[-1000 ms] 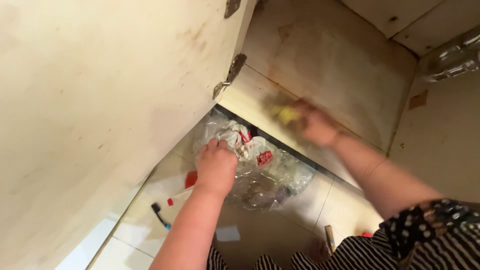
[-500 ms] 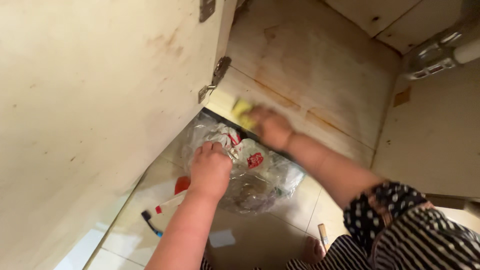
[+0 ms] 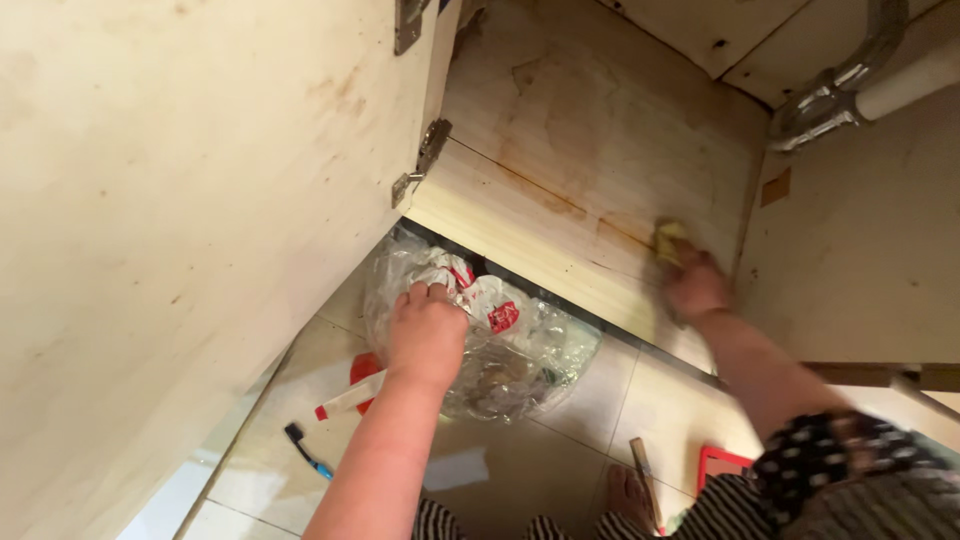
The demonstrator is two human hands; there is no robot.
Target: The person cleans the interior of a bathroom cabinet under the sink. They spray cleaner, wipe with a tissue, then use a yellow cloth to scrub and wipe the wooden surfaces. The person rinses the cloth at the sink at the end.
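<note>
My right hand (image 3: 692, 287) presses a yellow sponge (image 3: 667, 239) onto the stained wooden floor of an open cabinet (image 3: 590, 130), near its front right corner. My left hand (image 3: 426, 333) rests with fingers curled on a crumpled clear plastic bag (image 3: 520, 345) full of rubbish, which lies on the tiled floor just below the cabinet's front edge. The bag holds white and red wrappers.
The open cabinet door (image 3: 180, 220) fills the left side, with hinges (image 3: 420, 165) at its edge. A metal pipe (image 3: 850, 85) runs at the top right. On the tiles lie a blue-handled brush (image 3: 305, 452), a red and white item (image 3: 352, 392), a wooden stick (image 3: 645, 480) and a red tray (image 3: 722, 462).
My right hand has swept the sponge from the left part of the cabinet's front edge to the right corner. My left hand has stayed on the bag.
</note>
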